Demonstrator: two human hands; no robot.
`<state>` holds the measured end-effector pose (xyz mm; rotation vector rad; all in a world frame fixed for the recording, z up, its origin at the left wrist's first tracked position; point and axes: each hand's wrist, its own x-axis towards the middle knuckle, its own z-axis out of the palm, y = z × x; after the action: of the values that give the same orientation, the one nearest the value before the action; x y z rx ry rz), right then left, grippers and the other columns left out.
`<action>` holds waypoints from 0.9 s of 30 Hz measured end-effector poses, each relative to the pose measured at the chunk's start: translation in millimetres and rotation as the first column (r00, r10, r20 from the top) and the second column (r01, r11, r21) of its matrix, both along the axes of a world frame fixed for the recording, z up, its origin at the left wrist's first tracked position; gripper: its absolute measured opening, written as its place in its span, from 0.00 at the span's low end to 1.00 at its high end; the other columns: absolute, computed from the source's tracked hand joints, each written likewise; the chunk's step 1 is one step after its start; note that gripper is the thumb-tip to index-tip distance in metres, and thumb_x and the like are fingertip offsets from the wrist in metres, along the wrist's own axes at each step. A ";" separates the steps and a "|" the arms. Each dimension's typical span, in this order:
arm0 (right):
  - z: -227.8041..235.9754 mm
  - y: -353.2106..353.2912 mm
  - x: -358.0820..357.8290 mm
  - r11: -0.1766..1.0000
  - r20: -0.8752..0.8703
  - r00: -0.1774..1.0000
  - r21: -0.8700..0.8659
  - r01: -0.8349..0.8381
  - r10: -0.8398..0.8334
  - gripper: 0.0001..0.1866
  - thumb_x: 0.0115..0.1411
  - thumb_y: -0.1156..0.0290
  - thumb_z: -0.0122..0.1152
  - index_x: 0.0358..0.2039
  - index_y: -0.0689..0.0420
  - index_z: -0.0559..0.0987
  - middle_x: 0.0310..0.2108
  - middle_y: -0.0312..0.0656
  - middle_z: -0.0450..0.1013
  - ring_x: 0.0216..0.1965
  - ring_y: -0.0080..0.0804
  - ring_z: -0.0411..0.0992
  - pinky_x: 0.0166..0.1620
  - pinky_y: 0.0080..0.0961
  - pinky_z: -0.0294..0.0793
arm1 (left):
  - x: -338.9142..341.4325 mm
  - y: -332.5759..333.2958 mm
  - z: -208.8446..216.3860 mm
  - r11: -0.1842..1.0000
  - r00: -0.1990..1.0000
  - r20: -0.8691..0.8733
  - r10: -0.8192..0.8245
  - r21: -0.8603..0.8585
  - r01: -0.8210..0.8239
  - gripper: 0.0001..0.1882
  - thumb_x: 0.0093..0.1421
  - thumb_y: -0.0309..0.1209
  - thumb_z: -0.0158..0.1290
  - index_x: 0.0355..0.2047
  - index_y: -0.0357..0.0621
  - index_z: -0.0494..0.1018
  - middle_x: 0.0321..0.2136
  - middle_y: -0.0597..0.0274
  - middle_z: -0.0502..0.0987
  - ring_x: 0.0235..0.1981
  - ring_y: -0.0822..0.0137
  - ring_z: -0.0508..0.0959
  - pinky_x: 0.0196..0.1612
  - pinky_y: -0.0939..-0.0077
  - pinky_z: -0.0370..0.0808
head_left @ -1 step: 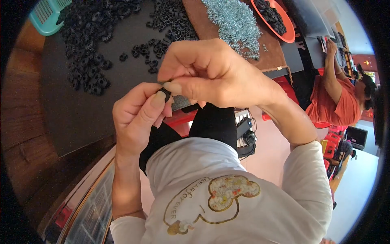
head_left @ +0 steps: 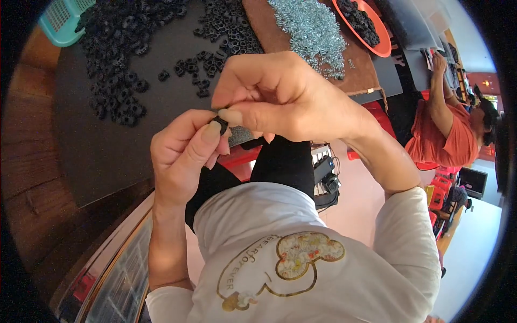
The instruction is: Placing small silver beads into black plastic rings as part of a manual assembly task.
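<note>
A dark table (head_left: 107, 161) stretches toward ten o'clock, bearing a heap of black parts (head_left: 124, 37). Silvery springs (head_left: 309, 32) are piled at one o'clock. The right hand (head_left: 291, 97) bends over the left hand (head_left: 180, 148); its grip's hold cannot be told. The left grip, pinched closed, has a small black piece (head_left: 223, 126) near centre, toward ten.

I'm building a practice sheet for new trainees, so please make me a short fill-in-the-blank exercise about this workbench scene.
1. The small part pinched in the left hand is colored ____.
2. The cloth under the shiny metal pieces is colored ____.
3. In the picture, the turquoise basket is to the ____ of the orange plate.

Missing words: black; brown; left.
</note>
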<state>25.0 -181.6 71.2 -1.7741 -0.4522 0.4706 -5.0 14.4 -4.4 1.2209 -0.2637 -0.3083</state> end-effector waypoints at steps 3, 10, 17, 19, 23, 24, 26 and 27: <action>-5.9 -2.8 1.1 0.998 -0.029 1.000 0.059 0.000 0.002 0.04 0.56 0.77 0.57 0.30 0.64 0.74 0.20 0.37 0.73 0.21 0.20 0.70 0.24 0.20 0.69 | 1.0 -1.1 -2.6 1.000 1.000 0.009 -0.007 -0.020 0.007 0.12 0.65 0.32 0.51 0.38 0.34 0.75 0.22 0.66 0.75 0.19 0.83 0.66 0.22 0.89 0.62; -10.3 -4.7 -1.2 0.991 -0.050 0.998 0.129 0.039 -0.033 0.02 0.60 0.77 0.59 0.31 0.61 0.75 0.24 0.35 0.74 0.20 0.14 0.69 0.21 0.12 0.67 | 0.8 -2.0 -9.2 0.996 0.999 -0.034 0.032 -0.085 -0.034 0.12 0.65 0.35 0.52 0.40 0.38 0.74 0.23 0.64 0.77 0.19 0.81 0.71 0.18 0.91 0.61; -7.4 -5.1 -4.4 0.990 -0.131 0.989 0.120 0.078 -0.062 0.03 0.59 0.78 0.60 0.29 0.61 0.75 0.24 0.35 0.75 0.20 0.16 0.70 0.20 0.12 0.69 | 3.2 -3.3 -8.0 0.996 0.999 -0.036 -0.004 -0.093 0.001 0.10 0.65 0.33 0.51 0.40 0.39 0.74 0.24 0.66 0.77 0.20 0.81 0.72 0.19 0.91 0.61; -10.1 -4.2 -7.1 0.988 -0.100 0.993 0.134 0.075 -0.061 0.03 0.59 0.78 0.60 0.29 0.61 0.75 0.24 0.35 0.75 0.20 0.16 0.70 0.20 0.13 0.69 | 2.4 -2.3 -6.8 0.998 0.999 -0.043 -0.002 -0.063 -0.001 0.11 0.65 0.33 0.51 0.40 0.39 0.74 0.24 0.66 0.77 0.20 0.81 0.72 0.19 0.91 0.61; -17.8 -4.4 -13.7 0.980 -0.055 0.995 0.177 0.094 -0.086 0.03 0.60 0.79 0.59 0.29 0.61 0.74 0.24 0.36 0.75 0.20 0.16 0.71 0.20 0.13 0.69 | 2.8 -2.0 -6.6 1.000 0.999 -0.033 -0.005 0.006 0.005 0.11 0.65 0.34 0.51 0.40 0.38 0.73 0.23 0.68 0.75 0.20 0.82 0.71 0.20 0.92 0.61; -17.7 -4.4 -13.7 0.979 -0.056 0.995 0.178 0.094 -0.085 0.03 0.60 0.79 0.59 0.29 0.61 0.74 0.24 0.36 0.75 0.20 0.16 0.71 0.20 0.13 0.69 | 2.0 -1.4 -6.2 1.000 0.999 -0.035 -0.005 0.008 0.005 0.11 0.65 0.34 0.51 0.40 0.38 0.73 0.23 0.68 0.75 0.20 0.82 0.71 0.20 0.92 0.61; -17.2 -4.8 -12.9 0.976 -0.142 0.988 0.200 0.091 -0.063 0.03 0.60 0.80 0.58 0.29 0.61 0.74 0.25 0.36 0.74 0.20 0.16 0.70 0.20 0.13 0.68 | 0.9 -0.4 -4.3 0.999 0.999 -0.043 -0.002 0.053 0.004 0.11 0.64 0.34 0.52 0.39 0.38 0.74 0.23 0.69 0.75 0.20 0.83 0.70 0.20 0.93 0.60; -18.2 -6.3 -11.7 0.975 -0.143 0.988 0.201 0.092 -0.063 0.03 0.60 0.80 0.58 0.29 0.61 0.74 0.25 0.36 0.74 0.20 0.16 0.70 0.20 0.13 0.68 | 1.1 -1.1 -1.8 0.999 0.999 -0.044 -0.003 0.054 0.005 0.11 0.64 0.34 0.52 0.39 0.38 0.74 0.23 0.69 0.75 0.20 0.83 0.70 0.20 0.93 0.60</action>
<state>13.3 -188.0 53.1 -1.5419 -0.3227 0.4681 -3.9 13.2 -6.1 1.2659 -0.2213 -0.3472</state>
